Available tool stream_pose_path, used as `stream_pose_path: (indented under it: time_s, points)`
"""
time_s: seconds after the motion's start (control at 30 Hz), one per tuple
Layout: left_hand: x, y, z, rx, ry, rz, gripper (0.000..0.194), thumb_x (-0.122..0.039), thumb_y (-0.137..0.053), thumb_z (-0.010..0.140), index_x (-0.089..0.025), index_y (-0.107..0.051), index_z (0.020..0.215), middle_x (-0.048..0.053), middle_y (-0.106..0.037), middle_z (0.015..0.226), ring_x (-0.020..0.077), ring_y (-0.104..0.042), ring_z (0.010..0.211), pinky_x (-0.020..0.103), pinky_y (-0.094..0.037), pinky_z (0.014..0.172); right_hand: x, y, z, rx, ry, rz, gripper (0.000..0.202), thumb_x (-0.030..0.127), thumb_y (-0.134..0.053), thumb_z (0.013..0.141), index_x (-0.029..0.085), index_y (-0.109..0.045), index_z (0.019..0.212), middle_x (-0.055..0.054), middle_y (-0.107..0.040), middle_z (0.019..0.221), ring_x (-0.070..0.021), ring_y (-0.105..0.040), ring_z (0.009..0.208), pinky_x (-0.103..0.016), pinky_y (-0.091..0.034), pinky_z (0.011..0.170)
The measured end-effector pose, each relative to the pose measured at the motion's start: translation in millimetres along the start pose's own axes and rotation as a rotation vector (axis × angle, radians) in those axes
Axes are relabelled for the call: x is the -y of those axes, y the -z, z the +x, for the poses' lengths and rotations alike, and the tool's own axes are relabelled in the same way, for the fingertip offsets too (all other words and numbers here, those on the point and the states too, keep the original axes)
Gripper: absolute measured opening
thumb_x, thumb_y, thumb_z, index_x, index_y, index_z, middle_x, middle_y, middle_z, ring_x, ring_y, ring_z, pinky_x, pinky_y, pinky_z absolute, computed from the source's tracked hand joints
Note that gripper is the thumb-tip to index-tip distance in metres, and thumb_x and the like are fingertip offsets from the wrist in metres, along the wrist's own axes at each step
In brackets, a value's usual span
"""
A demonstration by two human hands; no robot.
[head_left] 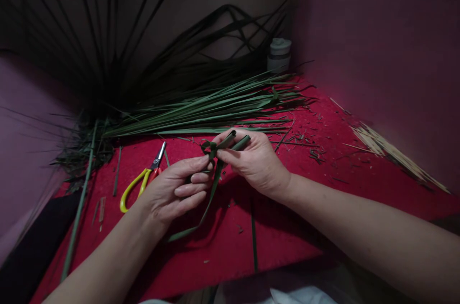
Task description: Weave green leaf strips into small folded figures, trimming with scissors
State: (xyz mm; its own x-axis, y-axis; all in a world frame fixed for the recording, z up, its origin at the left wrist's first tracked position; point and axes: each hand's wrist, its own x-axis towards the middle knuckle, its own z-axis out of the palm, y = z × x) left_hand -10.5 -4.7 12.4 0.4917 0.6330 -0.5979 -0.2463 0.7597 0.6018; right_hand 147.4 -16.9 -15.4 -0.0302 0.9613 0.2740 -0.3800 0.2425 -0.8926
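Between my two hands is a folded green palm leaf piece (212,150), with rolled loops on its right side and a long loose strip (210,205) hanging down toward the left. My left hand (183,186) pinches the knotted part between thumb and fingers. My right hand (257,160) grips the rolled end from the right, thumb in front. The fingertips of both hands nearly meet at the knot. Scissors (155,162) with yellow and red handles lie on the red cloth just beyond my left hand, partly hidden by it.
A pile of long green leaf strips (201,107) lies across the back of the red-covered table (287,232). A white lidded container (279,54) stands behind it. Thin pale sticks (398,155) lie at the right by the wall. Leaf scraps (316,154) are scattered about.
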Motion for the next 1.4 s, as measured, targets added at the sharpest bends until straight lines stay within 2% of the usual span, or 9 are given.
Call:
stream_pose_path:
  time_s: [0.27,0.43,0.53,0.6,0.7,0.8,1.03,1.17,1.4]
  points:
    - [-2,4.4,4,-0.050,-0.078,0.124,0.030,-0.034,-0.055,0.083,-0.011,-0.058,0.063,-0.006,-0.040,0.043,-0.0029,-0.025,0.024,0.007,-0.027,0.024,0,0,1,-0.004,-0.027,-0.047,0.005,0.021,-0.066,0.070,0.017,-0.062,0.070,0.001,-0.058,0.067,-0.0123,-0.056,0.066,-0.028,-0.046,0.068]
    - [-3,5.0,6,-0.053,-0.103,0.227,0.029,-0.032,-0.053,0.082,-0.013,-0.055,0.060,-0.008,-0.035,0.041,-0.0014,-0.018,0.025,0.010,-0.026,0.023,-7,3,2,0.019,-0.015,-0.055,0.005,0.020,-0.064,0.070,0.016,-0.062,0.071,0.000,-0.058,0.070,-0.0121,-0.055,0.068,-0.027,-0.045,0.069]
    - [-1,2.8,5,-0.053,-0.238,0.337,0.020,-0.027,-0.057,0.079,-0.015,-0.054,0.065,-0.009,-0.035,0.043,0.0000,-0.019,0.027,0.012,-0.028,0.025,-9,4,3,0.025,-0.023,-0.058,0.005,0.019,-0.064,0.069,0.015,-0.062,0.073,0.000,-0.058,0.070,-0.0112,-0.054,0.067,-0.026,-0.043,0.067]
    - [1,-0.3,4,-0.090,-0.372,0.422,0.008,-0.024,-0.061,0.077,-0.018,-0.057,0.079,-0.010,-0.035,0.042,0.0016,-0.022,0.028,0.013,-0.028,0.026,-9,4,3,0.029,-0.039,-0.069,0.006,0.017,-0.064,0.068,0.015,-0.063,0.073,0.001,-0.058,0.069,-0.0102,-0.053,0.065,-0.024,-0.042,0.064]
    - [4,-4.9,1,-0.192,-0.550,0.547,0.027,-0.022,-0.066,0.073,-0.021,-0.059,0.099,-0.009,-0.042,0.043,0.0033,-0.028,0.029,0.014,-0.029,0.027,-6,2,1,0.034,-0.087,-0.063,0.004,0.015,-0.063,0.067,0.015,-0.063,0.071,0.001,-0.058,0.067,-0.0093,-0.051,0.062,-0.022,-0.041,0.058]
    - [7,-6.4,-2,-0.249,-0.632,0.633,0.033,-0.022,-0.068,0.071,-0.021,-0.061,0.103,-0.004,-0.055,0.057,0.0033,-0.037,0.035,0.014,-0.031,0.032,-2,0,0,0.023,-0.136,-0.009,0.002,0.015,-0.062,0.066,0.016,-0.062,0.067,0.003,-0.057,0.063,-0.0087,-0.051,0.058,-0.021,-0.040,0.052]
    - [11,-3.8,1,-0.249,-0.628,0.599,0.041,-0.022,-0.069,0.069,-0.023,-0.063,0.110,-0.006,-0.049,0.048,0.0049,-0.037,0.035,0.015,-0.031,0.033,-1,-1,2,-0.046,-0.265,0.122,0.010,0.011,-0.060,0.062,0.015,-0.063,0.071,0.006,-0.054,0.054,-0.0034,-0.038,0.037,-0.017,-0.027,0.033]
    - [11,-3.0,1,-0.176,-0.556,0.594,0.048,-0.022,-0.068,0.070,-0.025,-0.059,0.117,-0.007,-0.045,0.045,0.0042,-0.035,0.034,0.014,-0.030,0.033,-3,2,4,-0.056,-0.289,0.176,0.007,0.012,-0.061,0.061,0.014,-0.061,0.068,0.005,-0.053,0.052,-0.0044,-0.038,0.035,-0.017,-0.023,0.027]
    - [6,-11.7,-5,-0.119,-0.410,0.407,0.057,-0.014,-0.070,0.065,-0.028,-0.057,0.118,-0.006,-0.055,0.053,0.0054,-0.046,0.036,0.014,-0.034,0.034,-4,3,7,-0.073,-0.341,0.341,0.007,0.009,-0.061,0.057,0.013,-0.057,0.062,0.005,-0.052,0.053,-0.0031,-0.039,0.038,-0.015,-0.021,0.028]
